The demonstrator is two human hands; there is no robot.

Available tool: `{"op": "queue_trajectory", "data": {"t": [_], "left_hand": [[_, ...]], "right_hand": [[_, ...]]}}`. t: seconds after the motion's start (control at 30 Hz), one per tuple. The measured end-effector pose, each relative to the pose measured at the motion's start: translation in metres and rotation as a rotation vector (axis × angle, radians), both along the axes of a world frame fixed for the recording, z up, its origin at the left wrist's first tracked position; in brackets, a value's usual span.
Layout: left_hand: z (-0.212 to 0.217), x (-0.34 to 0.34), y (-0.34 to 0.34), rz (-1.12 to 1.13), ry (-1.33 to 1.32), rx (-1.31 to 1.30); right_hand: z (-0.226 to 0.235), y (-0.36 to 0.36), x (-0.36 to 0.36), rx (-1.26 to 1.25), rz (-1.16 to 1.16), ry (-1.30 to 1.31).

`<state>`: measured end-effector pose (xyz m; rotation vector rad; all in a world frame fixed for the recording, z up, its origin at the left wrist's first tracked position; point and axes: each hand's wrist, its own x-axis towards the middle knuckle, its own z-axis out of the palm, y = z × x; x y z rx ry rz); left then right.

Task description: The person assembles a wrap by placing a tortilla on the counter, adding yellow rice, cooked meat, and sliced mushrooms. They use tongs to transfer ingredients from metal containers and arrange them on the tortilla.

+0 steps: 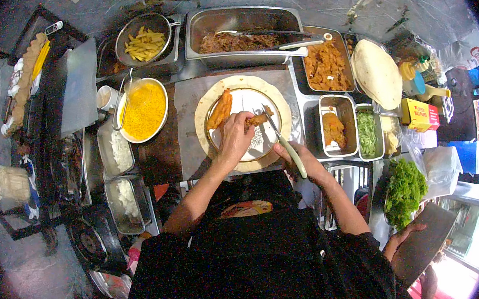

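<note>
A round plate [203,137] with a wide cream rim and white middle lies on a sheet of paper in front of me. My left hand [236,137] pinches a small browned, crisp-coated piece of food [258,118] over the plate. Beside it, a longer orange-brown fried strip [220,109] rests on the plate's left side. My right hand [302,161] is closed round a long metal utensil [292,155] with a pale handle, whose tip meets the small piece. Whether this is a knife or tongs, I cannot tell.
Behind the plate stands a steel pan [240,62] of shredded meat with tongs. A yellow-filled bowl [144,110] is at left, fries [144,45] in a strainer beyond. Flatbreads [376,73], food trays and lettuce [406,190] line the right, where another person's hand [402,239] shows.
</note>
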<state>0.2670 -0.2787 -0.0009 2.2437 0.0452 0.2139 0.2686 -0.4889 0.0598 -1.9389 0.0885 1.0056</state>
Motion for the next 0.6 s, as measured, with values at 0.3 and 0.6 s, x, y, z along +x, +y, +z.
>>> {"op": "queue_trajectory", "data": {"t": [0.3,0.6], "left_hand": [[-0.019,0.001,0.003,0.019,-0.013,-0.047],[-0.015,-0.005,-0.003,0.172,-0.050,-0.110]], "right_hand": [[0.003,0.003,0.013,-0.161,0.096,-0.031],[0.007,-0.006,-0.008,0.147,0.084,0.063]]}}
